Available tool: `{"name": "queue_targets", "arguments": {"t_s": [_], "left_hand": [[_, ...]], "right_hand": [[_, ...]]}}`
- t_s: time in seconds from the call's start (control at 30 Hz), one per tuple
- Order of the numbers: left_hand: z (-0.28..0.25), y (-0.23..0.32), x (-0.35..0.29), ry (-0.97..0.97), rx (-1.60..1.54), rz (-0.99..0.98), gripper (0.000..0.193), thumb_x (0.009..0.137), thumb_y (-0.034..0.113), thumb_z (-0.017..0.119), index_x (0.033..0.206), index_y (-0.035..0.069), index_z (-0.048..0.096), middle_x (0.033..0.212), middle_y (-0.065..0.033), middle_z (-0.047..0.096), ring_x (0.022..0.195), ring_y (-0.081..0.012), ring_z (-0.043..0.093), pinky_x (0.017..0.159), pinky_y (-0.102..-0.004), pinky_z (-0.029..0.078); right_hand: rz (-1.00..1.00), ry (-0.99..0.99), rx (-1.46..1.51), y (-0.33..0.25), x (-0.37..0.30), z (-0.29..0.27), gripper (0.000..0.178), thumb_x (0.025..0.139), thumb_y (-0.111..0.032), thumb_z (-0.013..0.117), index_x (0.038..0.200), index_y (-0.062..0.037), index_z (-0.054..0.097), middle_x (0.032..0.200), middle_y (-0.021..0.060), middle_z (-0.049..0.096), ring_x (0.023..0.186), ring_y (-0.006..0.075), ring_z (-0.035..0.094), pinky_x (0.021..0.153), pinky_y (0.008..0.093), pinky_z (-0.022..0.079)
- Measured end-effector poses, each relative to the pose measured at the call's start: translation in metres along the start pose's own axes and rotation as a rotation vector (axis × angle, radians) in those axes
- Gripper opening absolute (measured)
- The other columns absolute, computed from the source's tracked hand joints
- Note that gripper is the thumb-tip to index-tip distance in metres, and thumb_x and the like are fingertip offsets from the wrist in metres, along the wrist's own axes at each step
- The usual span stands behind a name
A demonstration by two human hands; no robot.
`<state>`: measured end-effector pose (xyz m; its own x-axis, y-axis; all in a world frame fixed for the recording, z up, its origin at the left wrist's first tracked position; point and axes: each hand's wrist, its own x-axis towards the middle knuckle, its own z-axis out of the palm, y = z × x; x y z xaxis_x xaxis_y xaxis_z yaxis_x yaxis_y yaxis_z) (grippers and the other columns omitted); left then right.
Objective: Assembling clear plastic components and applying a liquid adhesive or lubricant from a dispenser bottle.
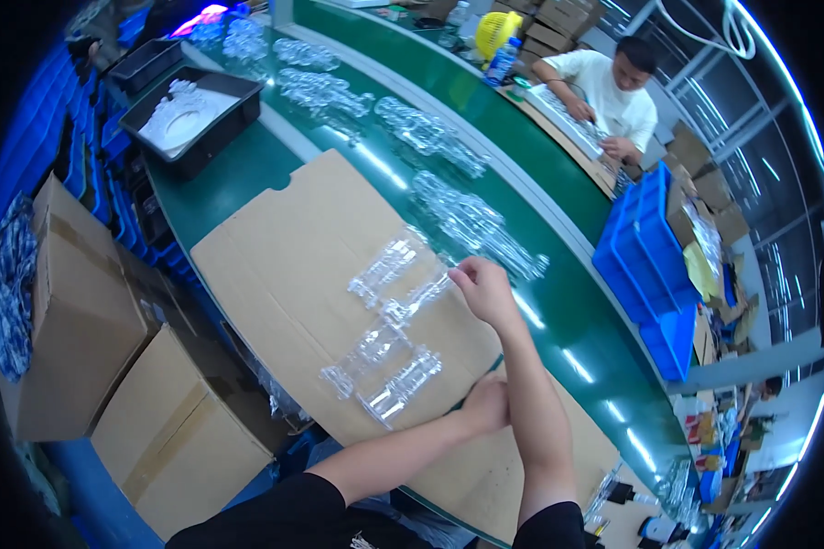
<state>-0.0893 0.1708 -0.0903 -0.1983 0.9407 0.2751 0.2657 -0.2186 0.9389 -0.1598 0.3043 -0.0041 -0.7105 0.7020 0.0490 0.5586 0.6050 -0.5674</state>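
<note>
**While the right hand (488, 291) bends over one clear part (426, 296), the left hand (488, 403) sits low**

As four clear parts lie on the cardboard (284, 265), the right hand is at the far end of one, thumb and fingertips drawn nearly together; whether they grip it, I cannot tell. The left hand is curled near the sheet's right side, partly behind the right forearm. Its fingers are hidden, so its hold cannot be told.

Being glossy and probably rigid, the part seems best pinched lightly at its end, kept low, and kept from knocking its close neighbours.

The cardboard is notched at its far edge and covers part of a green tabletop (220, 199). Beyond it, heaps (474, 224) of similar parts run in a row. A black tray (218, 146) stands at the far left. Cartons (178, 430) crowd the left floor; blue crates (645, 242) stack at right, near a seated co-worker (644, 108) in white.
</note>
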Motion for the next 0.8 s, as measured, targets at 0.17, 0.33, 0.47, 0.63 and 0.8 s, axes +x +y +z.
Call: {"name": "queue_targets", "arguments": {"t_s": [0.17, 0.33, 0.47, 0.63, 0.8], "left_hand": [[0.01, 0.009, 0.006, -0.182, 0.262, -0.082, 0.028, 0.08, 0.011, 0.057, 0.107, 0.005, 0.06, 0.09, -0.0156, 0.067, 0.073, -0.0342, 0.061, 0.067, -0.0412, 0.049], [0.012, -0.059, -0.002, -0.231, -0.329, -0.041, 0.036, 0.091, 0.026, 0.057, 0.114, 0.0, 0.062, 0.098, -0.0104, 0.068, 0.085, -0.0205, 0.064, 0.076, -0.0299, 0.051], [0.02, 0.008, -0.027, -1.046, -1.13, -0.638, 0.049, 0.088, 0.033, 0.064, 0.122, -0.002, 0.056, 0.103, -0.0164, 0.066, 0.09, -0.0256, 0.065, 0.083, -0.0369, 0.052], [0.074, 0.041, -0.102, -1.511, -1.272, -0.623, 0.053, 0.079, 0.01, 0.068, 0.128, 0.005, 0.049, 0.098, -0.0209, 0.064, 0.089, -0.0374, 0.064, 0.081, -0.0455, 0.053], [0.06, 0.018, -0.137, -1.054, -1.18, -0.594, 0.051, 0.078, 0.012, 0.067, 0.125, 0.007, 0.049, 0.103, -0.0211, 0.062, 0.089, -0.0381, 0.064, 0.081, -0.0511, 0.052]], "right_hand": [[0.128, 0.427, 0.213, 0.019, -0.089, -0.061, 0.012, 0.088, -0.01, 0.06, 0.089, 0.001, 0.065, 0.077, 0.0059, 0.063, 0.064, 0.0139, 0.05, 0.059, 0.0264, 0.042], [0.076, 0.801, 0.506, 0.038, -0.264, -0.092, 0.01, 0.088, -0.001, 0.059, 0.095, -0.0025, 0.065, 0.095, 0.0047, 0.066, 0.081, 0.0156, 0.057, 0.077, 0.0252, 0.046], [0.009, 0.731, 0.218, 0.039, -0.388, -0.061, 0.015, 0.083, -0.002, 0.063, 0.098, -0.0015, 0.066, 0.107, 0.0102, 0.065, 0.095, 0.0254, 0.062, 0.085, 0.0323, 0.049], [-0.002, 0.986, 0.198, 0.023, -0.485, -0.041, 0.03, 0.084, -0.005, 0.065, 0.114, -0.0092, 0.061, 0.098, 0.0098, 0.064, 0.089, 0.0241, 0.062, 0.08, 0.0326, 0.051], [0.474, 1.791, 1.221, 0.089, -0.57, -0.03, 0.044, 0.096, -0.025, 0.053, 0.137, -0.0148, 0.041, 0.07, 0.0053, 0.056, 0.052, 0.0126, 0.049, 0.046, 0.0236, 0.043]]}}
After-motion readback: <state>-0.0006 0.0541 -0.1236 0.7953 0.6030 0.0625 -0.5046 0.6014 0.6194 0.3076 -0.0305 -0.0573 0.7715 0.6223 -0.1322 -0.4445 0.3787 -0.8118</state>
